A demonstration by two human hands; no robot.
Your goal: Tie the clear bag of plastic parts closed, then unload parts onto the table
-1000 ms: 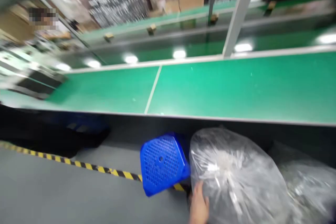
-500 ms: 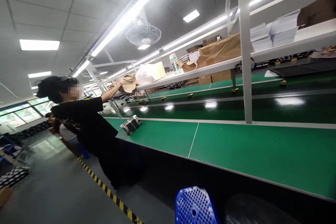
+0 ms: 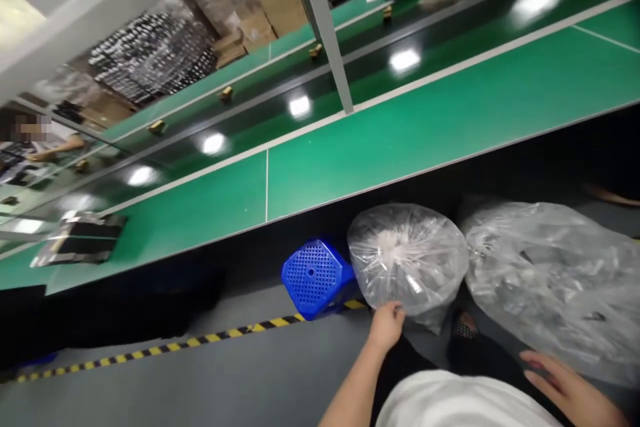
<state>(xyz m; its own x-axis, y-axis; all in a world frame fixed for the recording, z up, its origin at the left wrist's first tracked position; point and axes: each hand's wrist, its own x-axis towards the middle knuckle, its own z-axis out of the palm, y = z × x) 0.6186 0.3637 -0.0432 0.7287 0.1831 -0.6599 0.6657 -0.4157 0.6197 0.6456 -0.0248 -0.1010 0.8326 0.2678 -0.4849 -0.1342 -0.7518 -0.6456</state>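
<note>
My left hand (image 3: 387,325) is in front of the near edge of a round, clear plastic bag (image 3: 415,253). Its fingers are curled in; whether they touch the bag or hold anything I cannot make out. At the lower right my right hand (image 3: 565,380) has its fingers apart and holds nothing. Closest to it lies a larger clear plastic bag (image 3: 555,280), bulging, its contents unclear. A blue plastic stool (image 3: 315,277) with a perforated seat stands left of the round bag.
A green workbench (image 3: 310,167) crosses the view beside a dark conveyor (image 3: 260,117). Dark, strapped bundles (image 3: 87,237) lie at its left end. A grey post (image 3: 327,33) rises behind the bench. Yellow-and-black tape (image 3: 200,341) marks the floor. Another person (image 3: 50,137) sits across the conveyor.
My view has swung downward and to the right. Both my hands and the plastic bags now show, and the person reaching to the shelf is mostly out of sight.
</note>
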